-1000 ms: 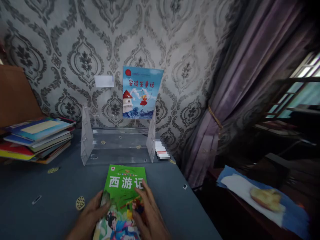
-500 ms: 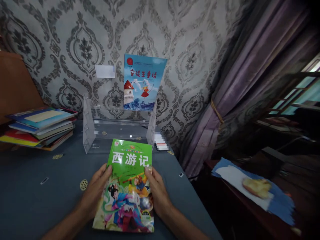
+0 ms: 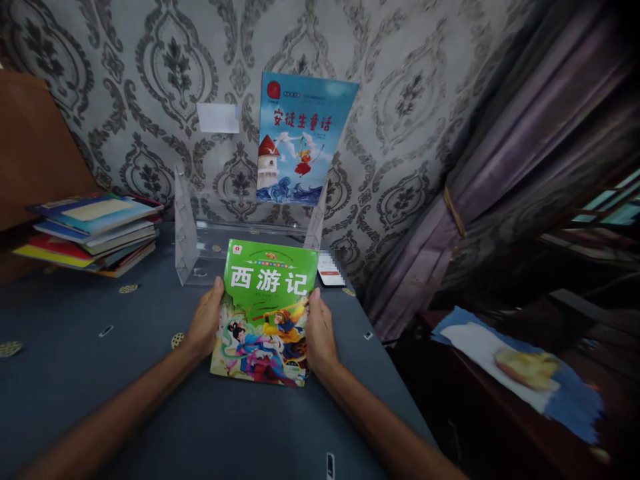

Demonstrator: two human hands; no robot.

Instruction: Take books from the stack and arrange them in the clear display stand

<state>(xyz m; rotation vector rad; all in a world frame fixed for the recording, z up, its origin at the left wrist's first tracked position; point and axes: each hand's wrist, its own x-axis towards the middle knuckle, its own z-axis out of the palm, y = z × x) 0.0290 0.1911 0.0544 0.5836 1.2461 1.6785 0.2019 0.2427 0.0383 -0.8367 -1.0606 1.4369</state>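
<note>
A green picture book (image 3: pixel 267 313) with large white Chinese characters and cartoon figures is held up, cover towards me, above the dark table. My left hand (image 3: pixel 206 320) grips its left edge, and my right hand (image 3: pixel 321 328) grips its right edge; the fingers behind the book are hidden. Just beyond it stands a clear acrylic rack (image 3: pixel 184 233), its lower front partly covered by the green book. A blue picture book (image 3: pixel 300 143) stands upright at the rack's upper right, against the wall. Left of it is a small white label (image 3: pixel 219 118).
To the left lies a stack of books (image 3: pixel 100 233) beside a brown panel (image 3: pixel 40 140). A phone (image 3: pixel 331 272), partly blurred out, rests right of the rack. A blue and white cloth (image 3: pixel 520 373) with a yellowish item lies on a lower surface past the table's right edge.
Both hands have carried the green book forward, closer to the rack, and it now covers more of the rack's front. The camera view has tilted slightly down.
</note>
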